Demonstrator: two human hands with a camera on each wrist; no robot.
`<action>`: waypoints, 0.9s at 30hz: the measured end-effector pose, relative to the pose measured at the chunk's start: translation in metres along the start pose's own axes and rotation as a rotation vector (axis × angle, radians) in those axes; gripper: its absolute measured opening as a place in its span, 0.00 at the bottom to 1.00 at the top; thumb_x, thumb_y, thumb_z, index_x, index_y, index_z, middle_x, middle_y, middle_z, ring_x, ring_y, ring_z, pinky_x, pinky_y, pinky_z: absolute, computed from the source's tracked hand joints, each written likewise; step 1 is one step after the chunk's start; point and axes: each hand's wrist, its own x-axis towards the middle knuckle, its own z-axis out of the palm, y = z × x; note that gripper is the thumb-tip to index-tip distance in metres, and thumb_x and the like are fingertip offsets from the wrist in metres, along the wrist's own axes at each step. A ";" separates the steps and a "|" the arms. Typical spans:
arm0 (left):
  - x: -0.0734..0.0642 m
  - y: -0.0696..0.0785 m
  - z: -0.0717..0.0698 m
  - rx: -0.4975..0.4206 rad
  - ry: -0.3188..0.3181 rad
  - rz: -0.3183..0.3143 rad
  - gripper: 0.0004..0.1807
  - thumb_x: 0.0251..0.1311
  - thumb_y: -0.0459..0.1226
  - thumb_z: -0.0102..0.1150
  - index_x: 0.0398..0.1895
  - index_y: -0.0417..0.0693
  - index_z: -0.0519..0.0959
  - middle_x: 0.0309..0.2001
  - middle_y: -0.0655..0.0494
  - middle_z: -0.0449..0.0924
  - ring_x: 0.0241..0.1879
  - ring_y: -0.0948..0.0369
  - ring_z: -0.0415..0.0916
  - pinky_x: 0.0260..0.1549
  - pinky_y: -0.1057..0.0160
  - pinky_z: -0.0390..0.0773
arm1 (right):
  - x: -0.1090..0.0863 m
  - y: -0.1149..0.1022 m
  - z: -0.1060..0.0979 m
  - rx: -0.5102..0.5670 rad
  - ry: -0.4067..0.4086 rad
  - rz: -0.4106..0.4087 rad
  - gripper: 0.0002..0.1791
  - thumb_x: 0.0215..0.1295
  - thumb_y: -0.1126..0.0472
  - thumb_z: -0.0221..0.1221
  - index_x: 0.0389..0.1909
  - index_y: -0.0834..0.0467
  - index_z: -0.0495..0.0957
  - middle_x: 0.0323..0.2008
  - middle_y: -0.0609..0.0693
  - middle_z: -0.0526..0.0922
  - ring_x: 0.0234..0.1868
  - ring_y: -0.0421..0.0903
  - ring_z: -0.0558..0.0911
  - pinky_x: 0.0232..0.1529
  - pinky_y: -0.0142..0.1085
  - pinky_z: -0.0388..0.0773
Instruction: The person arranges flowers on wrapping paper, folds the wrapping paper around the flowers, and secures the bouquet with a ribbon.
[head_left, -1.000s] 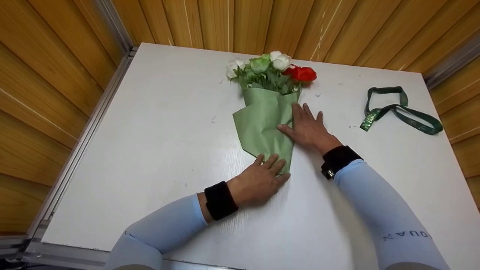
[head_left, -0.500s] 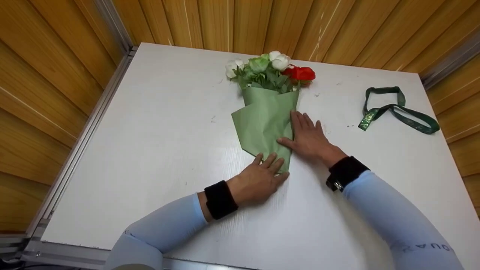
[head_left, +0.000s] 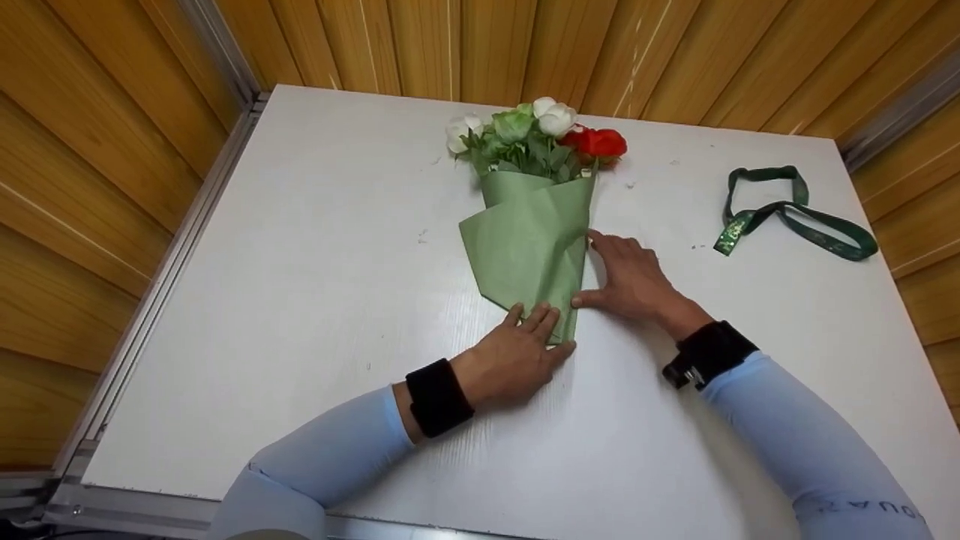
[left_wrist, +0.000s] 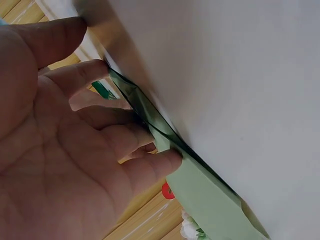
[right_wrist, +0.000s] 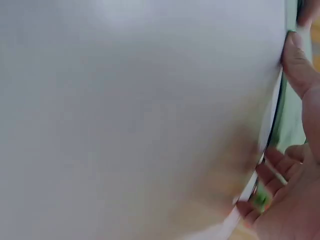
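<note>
A bouquet of white, green and red flowers (head_left: pixel 555 118) lies on the white table, its stems wrapped in green paper (head_left: pixel 517 240). My left hand (head_left: pixel 517 364) rests with spread fingers on the narrow lower end of the wrapper. In the left wrist view, the fingertips of that hand (left_wrist: pixel 75 150) touch the paper's folded edge. My right hand (head_left: pixel 634 285) lies along the wrapper's right side, thumb and fingers extended and touching or very near its edge. In the right wrist view, the thumb of this hand (right_wrist: pixel 300 62) is by the green edge.
A dark green ribbon (head_left: pixel 825 229) lies loosely looped on the right part of the table (head_left: pixel 300 300). Wood-panelled walls (head_left: pixel 427 45) stand behind and at both sides, with a metal frame (head_left: pixel 187 217) along the left edge.
My right hand has slid down the wrapper's right edge toward me, and its thumb has moved off the paper's face to the edge. The left hand stays nearly still.
</note>
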 end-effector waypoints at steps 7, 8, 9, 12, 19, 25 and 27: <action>0.000 -0.001 -0.001 0.002 -0.002 -0.005 0.30 0.81 0.51 0.46 0.83 0.64 0.62 0.83 0.41 0.55 0.83 0.48 0.53 0.77 0.44 0.62 | 0.016 0.007 -0.005 0.056 0.080 0.094 0.46 0.72 0.48 0.66 0.81 0.62 0.56 0.67 0.64 0.74 0.69 0.67 0.67 0.69 0.66 0.57; 0.000 -0.002 -0.001 0.001 -0.001 -0.006 0.30 0.81 0.51 0.47 0.83 0.64 0.62 0.83 0.42 0.55 0.83 0.48 0.53 0.77 0.44 0.62 | 0.015 0.005 -0.004 0.052 0.087 0.092 0.43 0.73 0.50 0.64 0.81 0.62 0.57 0.68 0.65 0.74 0.69 0.68 0.67 0.69 0.66 0.58; 0.001 -0.002 -0.001 -0.002 0.002 -0.006 0.30 0.80 0.52 0.47 0.83 0.65 0.62 0.83 0.42 0.55 0.83 0.48 0.53 0.77 0.44 0.62 | 0.014 0.004 -0.002 0.042 0.089 0.084 0.41 0.74 0.50 0.62 0.81 0.62 0.58 0.69 0.65 0.73 0.70 0.68 0.67 0.68 0.66 0.59; 0.001 -0.003 0.001 -0.024 -0.004 -0.006 0.31 0.80 0.52 0.49 0.82 0.65 0.63 0.83 0.43 0.55 0.83 0.49 0.53 0.77 0.44 0.62 | 0.006 -0.003 0.002 0.026 0.049 0.057 0.42 0.74 0.49 0.62 0.80 0.62 0.59 0.74 0.65 0.68 0.74 0.69 0.63 0.71 0.67 0.57; 0.001 -0.005 0.001 -0.055 -0.031 -0.018 0.31 0.79 0.52 0.51 0.82 0.65 0.63 0.83 0.43 0.55 0.84 0.49 0.51 0.78 0.44 0.60 | 0.016 -0.007 -0.004 -0.014 -0.008 0.026 0.57 0.57 0.37 0.75 0.79 0.62 0.61 0.70 0.66 0.70 0.71 0.69 0.64 0.71 0.66 0.56; 0.002 -0.003 0.000 -0.017 -0.008 -0.009 0.30 0.80 0.52 0.49 0.82 0.64 0.63 0.83 0.43 0.56 0.83 0.49 0.52 0.77 0.44 0.61 | 0.042 0.014 -0.017 0.016 0.021 0.085 0.47 0.58 0.39 0.75 0.70 0.62 0.70 0.57 0.63 0.77 0.60 0.64 0.73 0.63 0.61 0.65; 0.002 -0.002 -0.001 -0.001 -0.009 -0.005 0.31 0.80 0.53 0.48 0.82 0.64 0.63 0.83 0.42 0.56 0.83 0.48 0.53 0.77 0.44 0.61 | 0.046 0.019 -0.019 0.044 0.032 0.107 0.44 0.62 0.40 0.73 0.68 0.64 0.70 0.55 0.63 0.76 0.57 0.62 0.74 0.61 0.59 0.67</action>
